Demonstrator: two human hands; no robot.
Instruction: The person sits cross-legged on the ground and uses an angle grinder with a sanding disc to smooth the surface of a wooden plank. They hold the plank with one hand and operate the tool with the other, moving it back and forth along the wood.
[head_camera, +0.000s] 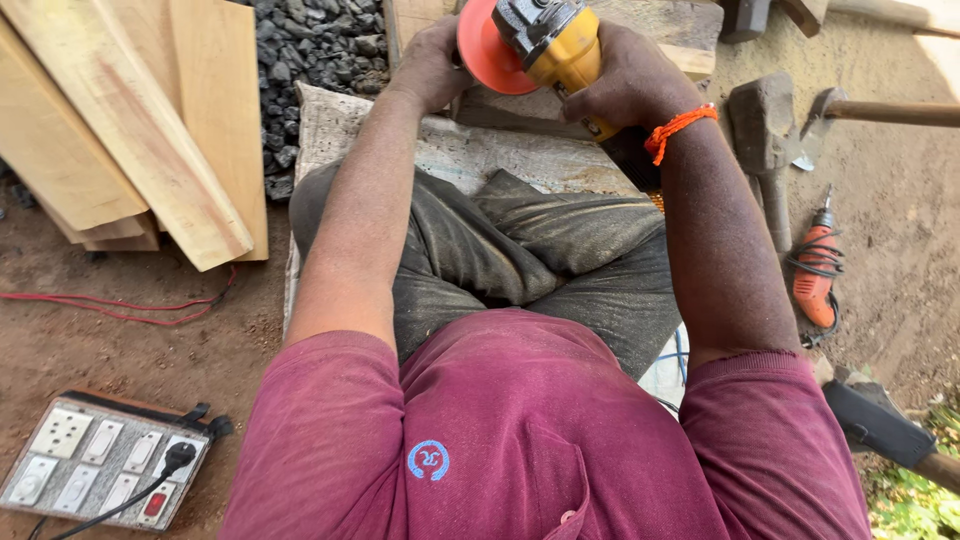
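A yellow angle grinder (556, 45) with an orange-red disc (484, 52) is held up in front of me, over a woven sack (470, 150) on the ground. My right hand (625, 80), with an orange thread on the wrist, grips the grinder's yellow body. My left hand (430, 62) is at the disc's left side, fingers behind it, touching the disc or its guard. I sit cross-legged in dark dusty trousers and a maroon shirt. A wooden block (670, 30) lies just beyond the grinder.
Pale wooden planks (150, 130) lean at the left beside dark gravel (315, 45). A switch and socket board (100, 465) with a black plug lies lower left, red wire (120, 305) near it. A stone mallet (765, 140), an adze-like tool (860, 112) and an orange drill (817, 272) lie at right.
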